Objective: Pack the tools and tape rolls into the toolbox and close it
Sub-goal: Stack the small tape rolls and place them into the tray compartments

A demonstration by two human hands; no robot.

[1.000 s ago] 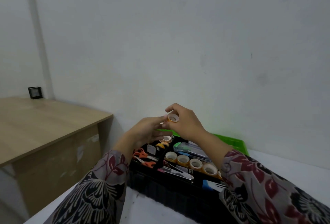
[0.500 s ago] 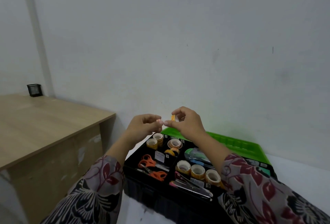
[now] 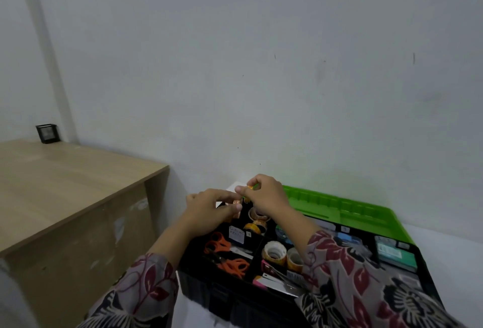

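Observation:
A black toolbox (image 3: 235, 299) stands open on a white table, its green lid (image 3: 339, 205) tipped back toward the wall. Inside lie orange scissors (image 3: 227, 252), several tape rolls (image 3: 274, 250) and flat metal tools (image 3: 277, 279). My right hand (image 3: 264, 194) pinches a small orange tape roll (image 3: 251, 187) above the box's far-left corner. My left hand (image 3: 209, 210) is beside it, with its fingertips curled on a small roll (image 3: 237, 203) over the far-left compartment.
A wooden desk (image 3: 65, 184) stands to the left with a small black mesh holder (image 3: 47, 133) at its back edge. The white table (image 3: 449, 246) runs along a plain wall. Green and blue packets (image 3: 397, 253) fill the toolbox's right side.
Both hands have dropped lower, closer to the far-left compartment of the toolbox. My left hand's fingers now reach down onto a roll there. The view has tilted down, showing more of the box.

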